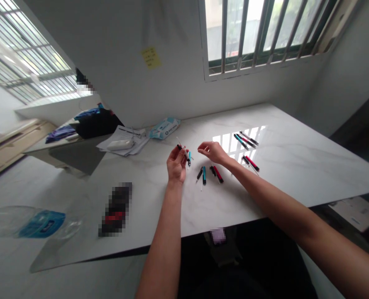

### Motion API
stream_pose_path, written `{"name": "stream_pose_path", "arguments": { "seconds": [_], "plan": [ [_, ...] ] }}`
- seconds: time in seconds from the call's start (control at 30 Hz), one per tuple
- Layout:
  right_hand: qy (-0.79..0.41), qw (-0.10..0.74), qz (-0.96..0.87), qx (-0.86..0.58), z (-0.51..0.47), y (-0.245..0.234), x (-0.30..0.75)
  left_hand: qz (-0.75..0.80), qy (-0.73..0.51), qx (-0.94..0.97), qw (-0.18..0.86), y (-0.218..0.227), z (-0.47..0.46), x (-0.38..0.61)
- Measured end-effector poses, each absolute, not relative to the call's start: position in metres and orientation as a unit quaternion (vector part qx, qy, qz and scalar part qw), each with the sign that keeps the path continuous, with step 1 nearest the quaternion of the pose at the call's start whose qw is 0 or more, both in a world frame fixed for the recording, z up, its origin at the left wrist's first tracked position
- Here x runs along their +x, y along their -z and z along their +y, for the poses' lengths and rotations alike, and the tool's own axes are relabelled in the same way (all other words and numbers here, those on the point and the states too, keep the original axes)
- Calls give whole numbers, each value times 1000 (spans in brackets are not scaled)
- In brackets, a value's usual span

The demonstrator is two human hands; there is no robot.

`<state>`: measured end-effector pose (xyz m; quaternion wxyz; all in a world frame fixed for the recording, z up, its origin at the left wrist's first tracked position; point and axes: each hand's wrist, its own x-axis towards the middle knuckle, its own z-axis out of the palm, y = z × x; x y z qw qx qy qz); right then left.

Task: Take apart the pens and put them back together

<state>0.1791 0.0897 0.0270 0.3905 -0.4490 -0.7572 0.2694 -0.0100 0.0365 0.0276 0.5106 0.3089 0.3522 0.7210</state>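
Note:
My left hand point(175, 164) is closed around pen parts, a pale pen barrel point(186, 155) with black ends; a thin white refill point(177, 140) sticks up above the fingers. Just to its right, my right hand point(213, 152) hovers over the table, fingers loosely bent and apart, with nothing visible in them. A blue barrel piece point(190, 156) shows behind the left hand. In front of the hands lie a blue-and-black barrel point(204, 175) with a black piece and a refill, and a red-and-black barrel point(218, 174) beside black parts.
Several pens point(245, 140) lie together at the right, with a red barrel point(252, 162) and loose parts nearer me. A wipes packet point(164, 128) and papers point(134, 143) are by the wall. At the left are a blurred dark object point(116, 209) and a plastic bottle point(41, 223).

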Motion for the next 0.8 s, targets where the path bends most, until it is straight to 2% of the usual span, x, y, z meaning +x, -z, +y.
{"name": "stream_pose_path", "arguments": {
  "seconds": [0.13,0.33,0.63,0.73,0.8],
  "plan": [
    [-187,255,-822,-473,85,-31,153,334,-726,298,522,-29,36,-13],
    [-141,171,-829,-514,90,-35,131,339,-734,278,519,-27,36,-14],
    [-118,146,-820,-540,93,-28,163,393,-716,307,489,-24,36,-7],
    [-123,175,-799,-561,99,-26,200,421,-699,369,444,-21,36,-2],
    [-166,233,-771,-569,102,-26,224,441,-681,417,410,-20,36,2]
  ]
}}
